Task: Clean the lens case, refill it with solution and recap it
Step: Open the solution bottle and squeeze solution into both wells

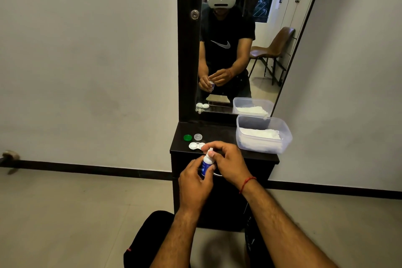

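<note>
Left hand (pixel 194 183) grips the solution bottle (pixel 205 164) while right hand (pixel 226 160) pinches its cap, so next it likely tips over the open lens case (pixel 195 145).

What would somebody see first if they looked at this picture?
Probably the two hands: the left hand holds a small bottle while the right hand pinches its top, in front of a dark cabinet. Behind it a tall mirror reflects the person, and a green cap shines on the cabinet's left side.
</note>
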